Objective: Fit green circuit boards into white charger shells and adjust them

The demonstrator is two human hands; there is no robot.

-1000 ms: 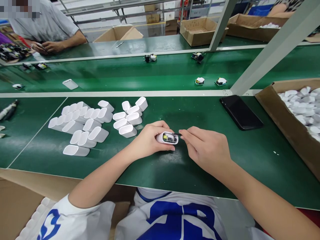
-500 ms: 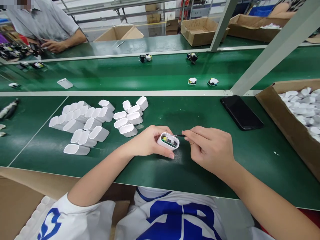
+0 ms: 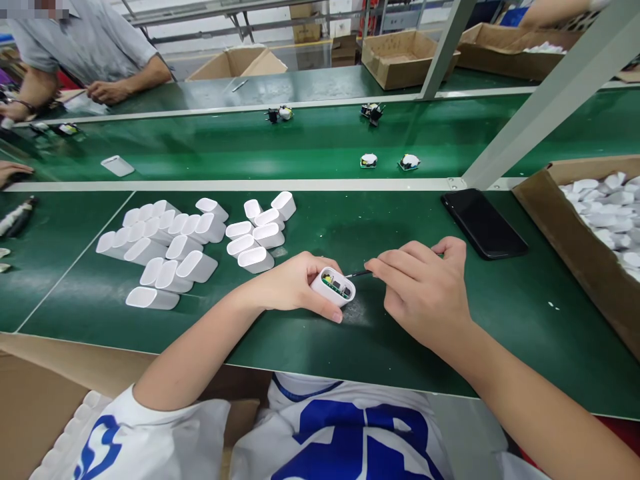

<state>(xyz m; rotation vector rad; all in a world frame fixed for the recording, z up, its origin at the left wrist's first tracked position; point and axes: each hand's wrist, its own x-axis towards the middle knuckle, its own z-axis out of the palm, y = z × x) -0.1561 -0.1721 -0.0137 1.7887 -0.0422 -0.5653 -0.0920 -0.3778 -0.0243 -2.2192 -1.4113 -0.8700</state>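
My left hand (image 3: 305, 290) is closed around a white oval plastic housing (image 3: 321, 296), its open end turned up toward me. Inside sits a green circuit board (image 3: 336, 284) with a yellow part and dark parts on it. Between the fingers of my right hand (image 3: 425, 283) is a thin dark tool with a metal tip (image 3: 358, 273); its exact kind is unclear. The tip lies by the housing's upper right rim, and I cannot tell whether it touches. Several similar white housings (image 3: 197, 267) lie grouped on the green bench to the left.
A black phone (image 3: 484, 223) lies at right, beside a cardboard box (image 3: 575, 260) of white parts. Beyond the bench runs a green belt (image 3: 225, 157) with several circuit assemblies (image 3: 410, 161) on it. A slanted metal post (image 3: 535, 100) rises at right. A co-worker (image 3: 95, 53) sits across.
The tool's tip has drawn back from over the housing's opening to its rim, and my right fingers have shifted. Pieces on the belt have moved left. Another person's hand has appeared at the left edge.
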